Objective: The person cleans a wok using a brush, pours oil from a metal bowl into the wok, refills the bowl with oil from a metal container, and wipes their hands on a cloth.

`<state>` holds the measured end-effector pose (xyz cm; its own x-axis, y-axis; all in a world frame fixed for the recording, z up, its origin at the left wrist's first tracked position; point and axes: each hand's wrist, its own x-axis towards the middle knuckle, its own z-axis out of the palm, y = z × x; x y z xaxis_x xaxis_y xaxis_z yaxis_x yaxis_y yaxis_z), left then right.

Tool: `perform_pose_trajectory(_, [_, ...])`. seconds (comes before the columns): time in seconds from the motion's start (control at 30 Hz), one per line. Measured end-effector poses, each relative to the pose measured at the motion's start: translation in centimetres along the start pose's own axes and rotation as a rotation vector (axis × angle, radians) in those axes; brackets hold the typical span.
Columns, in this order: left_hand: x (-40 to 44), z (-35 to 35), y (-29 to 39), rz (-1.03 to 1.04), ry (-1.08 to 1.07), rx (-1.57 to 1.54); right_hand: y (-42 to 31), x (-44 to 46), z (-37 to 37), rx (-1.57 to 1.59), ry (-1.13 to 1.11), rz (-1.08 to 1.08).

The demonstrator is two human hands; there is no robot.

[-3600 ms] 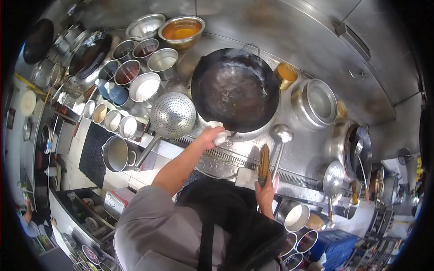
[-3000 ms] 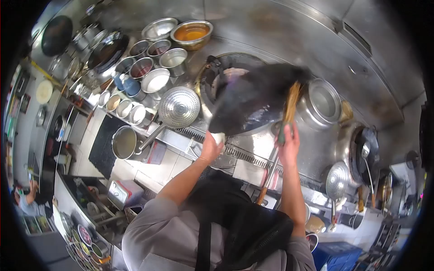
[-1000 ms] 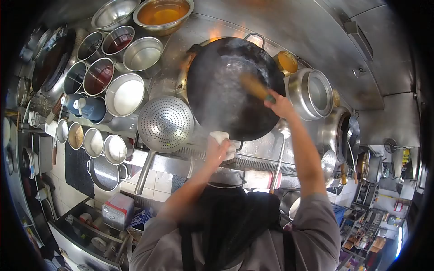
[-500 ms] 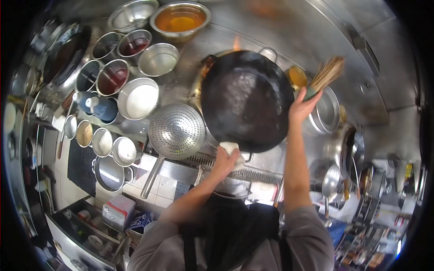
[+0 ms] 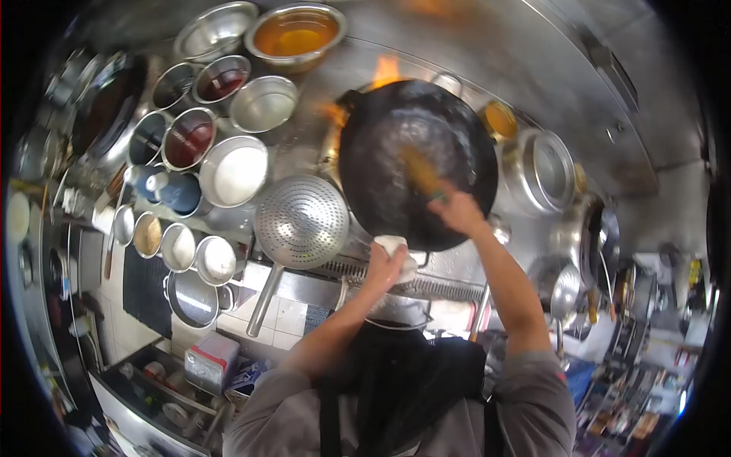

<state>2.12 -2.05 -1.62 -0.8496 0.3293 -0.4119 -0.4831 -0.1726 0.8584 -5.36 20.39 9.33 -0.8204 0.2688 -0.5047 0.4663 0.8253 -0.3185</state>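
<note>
A large black wok (image 5: 381, 179) sits over a burner, with flames (image 5: 386, 70) at its far left rim. My left hand (image 5: 387, 266) is closed on a folded white cloth (image 5: 391, 244) at the wok's near rim. In my right hand (image 5: 459, 212) is a bamboo brush (image 5: 419, 172), blurred by motion, its bristles over the inside of the wok. The wok holds no food that I can make out, only a wet shine. Left of the wok lies a perforated ladle (image 5: 301, 221) with its handle toward me.
Metal pots, among them one of white contents (image 5: 234, 171), and a bowl of orange liquid (image 5: 295, 36) stand at the left. Blue-capped bottles (image 5: 177, 192) are near them. A steel pot (image 5: 550, 171) and an orange-filled can (image 5: 499, 120) stand right of the wok. A second strainer (image 5: 564, 291) lies farther right.
The brush and my right hand have come from beyond the wok's right rim back over its inside. My left hand keeps the cloth at the near rim. Flames at the far left look larger.
</note>
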Motion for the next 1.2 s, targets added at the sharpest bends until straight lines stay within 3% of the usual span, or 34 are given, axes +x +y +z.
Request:
perform_pose_trajectory(0.03, [0.3,-0.3,-1.0,0.009,-0.015,-0.011,-2.6,-3.3,-0.8,0.280,-0.346,-0.052])
perform_pose_trajectory(0.07, [0.3,-0.5,-1.1,0.011,-0.036,0.006,-1.6,-4.1,-1.3,0.192,-0.471,-0.140])
perform_pose_trajectory(0.13, [-1.4,-0.1,1.4,-0.031,-0.047,-0.053,0.4,-4.9,-7.0,0.066,-0.731,0.002])
perform_pose_trajectory(0.17, [-1.9,0.1,2.4,-0.044,-0.029,-0.049,6.4,-2.3,-9.2,-0.008,-0.639,0.006])
perform_pose_trajectory(0.2, [-2.0,0.0,2.0,-0.044,-0.041,-0.059,4.6,-3.9,-13.8,-0.228,-0.389,0.214])
perform_pose_trajectory(0.23, [-1.8,-0.1,1.1,-0.039,-0.047,-0.074,9.4,-2.0,-15.2,-0.559,0.051,0.086])
perform_pose_trajectory(0.33, [-1.0,-0.1,0.3,-0.061,-0.029,-0.043,6.9,-1.3,-17.0,-0.015,1.080,-0.170])
perform_pose_trajectory(0.43, [-1.1,-0.2,0.7,-0.063,-0.011,0.033,1.5,4.5,-12.5,0.032,1.775,-0.339])
perform_pose_trajectory(0.47, [-1.1,-0.1,0.8,-0.069,-0.017,0.016,-1.9,5.1,-9.4,0.134,1.733,-0.274])
perform_pose_trajectory(0.5, [-1.1,-0.1,0.9,-0.077,-0.019,0.000,-3.5,6.1,-5.6,0.506,1.263,-0.241])
perform_pose_trajectory(0.53, [-1.0,-0.3,1.0,-0.049,-0.085,-0.035,-3.3,9.1,-0.9,0.263,0.985,-0.082])
perform_pose_trajectory(0.57, [-0.9,-0.4,0.6,-0.032,-0.091,0.003,-5.9,7.3,0.3,0.503,0.142,-0.035])
perform_pose_trajectory(0.63, [-0.4,-0.7,-0.5,0.006,-0.100,0.097,-9.4,1.0,2.9,0.523,-0.209,-0.233])
perform_pose_trajectory(0.67, [-1.2,-0.1,0.8,0.046,-0.055,0.059,-4.7,3.4,6.2,0.686,-0.284,-0.418])
perform_pose_trajectory(0.73, [-1.2,-0.3,0.0,-0.008,-0.038,0.058,-3.7,-0.6,-3.5,0.343,-0.438,-0.133])
perform_pose_trajectory(0.8, [-1.2,-0.1,0.6,-0.040,-0.021,0.049,1.1,0.8,-7.2,0.001,-0.160,0.023])
perform_pose_trajectory(0.83, [-1.2,-0.1,0.9,-0.049,-0.016,0.051,7.4,4.2,-3.9,-0.231,0.399,-0.167])
perform_pose_trajectory(0.9, [-1.4,0.2,1.7,-0.070,-0.031,0.013,3.1,2.2,-1.4,-0.199,0.378,0.029])
perform_pose_trajectory(0.93, [-1.4,0.3,2.4,-0.081,-0.048,-0.025,0.7,-0.7,-0.5,-0.244,0.175,-0.144])
perform_pose_trajectory(1.0, [-1.5,-0.1,2.5,-0.048,-0.086,-0.056,-0.7,-4.3,-0.5,0.185,-0.482,-0.189])
perform_pose_trajectory(1.03, [-1.6,-0.1,2.5,-0.042,-0.077,-0.055,0.7,-4.8,-1.7,0.187,-0.679,-0.275])
perform_pose_trajectory(1.07, [-2.2,0.0,2.8,-0.093,-0.083,-0.103,3.1,-5.2,-5.6,0.173,-0.761,-0.123])
perform_pose_trajectory(1.1, [-2.5,0.1,3.6,-0.132,-0.087,-0.150,4.6,-4.7,-10.4,0.026,-0.812,0.158])
perform_pose_trajectory(1.13, [-2.9,0.3,4.9,-0.183,-0.075,-0.156,6.9,-4.5,-13.7,-0.149,-0.564,0.225])
perform_pose_trajectory(1.17, [-2.8,0.3,4.5,-0.152,-0.075,-0.139,4.7,-6.3,-17.4,-0.324,-0.209,0.344])
perform_pose_trajectory(1.2, [-2.5,0.2,3.8,-0.118,-0.070,-0.127,11.2,-4.0,-17.9,-0.548,0.349,-0.030])
